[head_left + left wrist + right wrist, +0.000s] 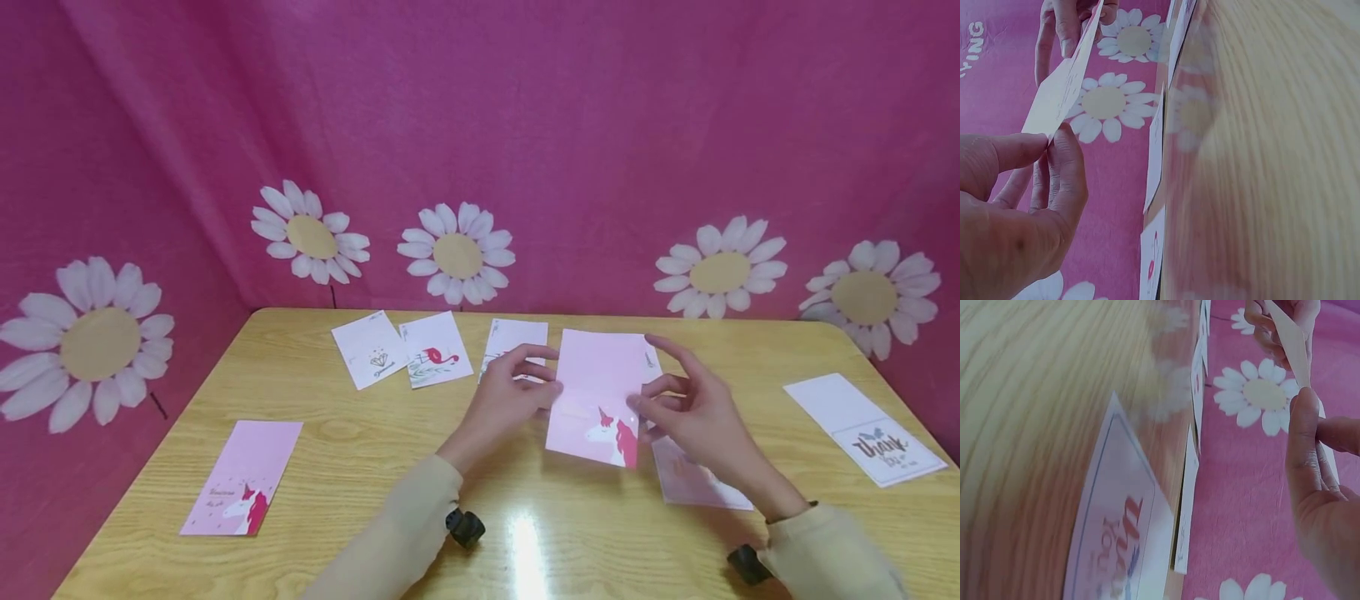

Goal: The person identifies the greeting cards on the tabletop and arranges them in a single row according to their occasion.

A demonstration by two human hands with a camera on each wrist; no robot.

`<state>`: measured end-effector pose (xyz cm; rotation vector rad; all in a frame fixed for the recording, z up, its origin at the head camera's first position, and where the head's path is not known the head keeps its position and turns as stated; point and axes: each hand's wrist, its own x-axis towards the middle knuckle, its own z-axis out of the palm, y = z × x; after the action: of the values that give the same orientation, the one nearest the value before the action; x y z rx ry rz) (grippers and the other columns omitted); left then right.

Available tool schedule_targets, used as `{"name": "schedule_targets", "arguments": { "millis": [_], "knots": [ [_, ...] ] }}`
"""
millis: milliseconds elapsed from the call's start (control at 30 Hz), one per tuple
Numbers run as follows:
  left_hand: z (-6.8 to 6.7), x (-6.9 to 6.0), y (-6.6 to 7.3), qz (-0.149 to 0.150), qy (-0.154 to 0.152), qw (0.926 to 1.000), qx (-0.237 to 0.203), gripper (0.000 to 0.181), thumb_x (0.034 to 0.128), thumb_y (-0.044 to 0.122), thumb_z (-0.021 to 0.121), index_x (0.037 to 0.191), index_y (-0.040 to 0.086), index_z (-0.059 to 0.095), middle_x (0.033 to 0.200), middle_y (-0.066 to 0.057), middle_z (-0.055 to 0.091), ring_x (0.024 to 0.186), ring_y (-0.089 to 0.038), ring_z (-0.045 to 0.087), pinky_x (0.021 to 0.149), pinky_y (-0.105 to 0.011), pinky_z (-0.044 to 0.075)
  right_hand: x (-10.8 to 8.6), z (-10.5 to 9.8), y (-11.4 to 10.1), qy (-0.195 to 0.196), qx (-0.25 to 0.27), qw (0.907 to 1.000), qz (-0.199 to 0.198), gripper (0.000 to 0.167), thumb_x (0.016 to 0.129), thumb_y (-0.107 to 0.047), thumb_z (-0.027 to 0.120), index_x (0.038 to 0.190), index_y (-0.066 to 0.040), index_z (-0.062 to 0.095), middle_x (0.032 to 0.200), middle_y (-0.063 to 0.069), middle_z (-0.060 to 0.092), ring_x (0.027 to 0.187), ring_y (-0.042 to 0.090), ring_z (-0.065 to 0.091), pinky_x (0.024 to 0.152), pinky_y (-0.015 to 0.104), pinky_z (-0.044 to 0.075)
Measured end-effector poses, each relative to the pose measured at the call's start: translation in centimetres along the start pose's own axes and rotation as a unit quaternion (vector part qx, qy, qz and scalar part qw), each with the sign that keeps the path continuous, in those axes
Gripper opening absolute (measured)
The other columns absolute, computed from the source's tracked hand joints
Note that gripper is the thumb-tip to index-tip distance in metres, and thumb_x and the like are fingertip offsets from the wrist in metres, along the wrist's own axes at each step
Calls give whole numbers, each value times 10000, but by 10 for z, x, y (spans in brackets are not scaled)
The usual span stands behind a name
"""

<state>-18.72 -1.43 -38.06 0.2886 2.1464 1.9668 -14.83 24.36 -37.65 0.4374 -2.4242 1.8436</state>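
Note:
A pink unicorn card (592, 392) is held up above the table in both hands. My left hand (513, 392) pinches its left edge between thumb and fingers, which the left wrist view shows close up on the card (1054, 100). On the opposite edge, my right hand (697, 404) pinches with the thumb in front and fingers partly hidden behind. The right wrist view shows the card (1291, 350) nearly edge-on. Under the right hand lies a pale card (697, 479), partly covered by the hand.
At the left of the wooden table (360, 517) lies another pink unicorn card (243, 479). Along the back are a white diamond-print card (371, 350), a flamingo card (435, 350) and a partly hidden white card (517, 333). A "thank you" card (866, 429) lies at right.

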Motion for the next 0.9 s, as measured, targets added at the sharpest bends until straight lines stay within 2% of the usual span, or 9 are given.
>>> {"name": "schedule_targets", "arguments": {
  "millis": [233, 367, 533, 733, 900],
  "knots": [
    [-16, -11, -6, -19, 29, 9999, 132, 387, 922, 94, 729, 1294, 172, 656, 1104, -107, 686, 862, -189, 717, 777, -419, 637, 3, 17, 0, -147, 237, 9996, 91, 793, 910, 12, 736, 1580, -166, 350, 879, 76, 688, 628, 181, 720, 580, 421, 621],
    [-26, -17, -10, -127, 77, 9995, 272, 421, 931, 120, 732, 1335, 182, 632, 1137, -97, 685, 901, -192, 722, 778, -388, 636, 5, 29, 0, -228, 310, 9990, 224, 796, 909, 20, 733, 1576, -193, 354, 886, 93, 695, 635, 177, 718, 589, 441, 623],
    [-39, -24, -12, -234, 116, 9992, 306, 439, 936, 136, 731, 1355, 203, 620, 1165, -102, 679, 936, -201, 727, 780, -381, 636, 7, 44, -4, -232, 300, 9987, 348, 789, 899, 31, 736, 1564, -174, 363, 877, 81, 691, 643, 186, 716, 600, 452, 625],
    [-52, -31, -15, -268, 194, 9986, 416, 425, 935, 143, 739, 1340, 210, 627, 1164, -120, 679, 937, -202, 730, 780, -370, 634, 11, 59, -7, -290, 391, 9969, 614, 806, 887, 23, 748, 1564, -183, 362, 925, 183, 656, 675, 197, 723, 630, 472, 630],
    [-64, -37, -16, -261, 294, 9986, 360, 425, 930, 120, 739, 1332, 206, 630, 1162, -128, 676, 938, -204, 729, 774, -396, 635, 15, 72, -8, -336, 417, 9957, 751, 810, 880, 24, 753, 1557, -204, 371, 946, 216, 649, 691, 204, 724, 633, 468, 631]
  ]
}}
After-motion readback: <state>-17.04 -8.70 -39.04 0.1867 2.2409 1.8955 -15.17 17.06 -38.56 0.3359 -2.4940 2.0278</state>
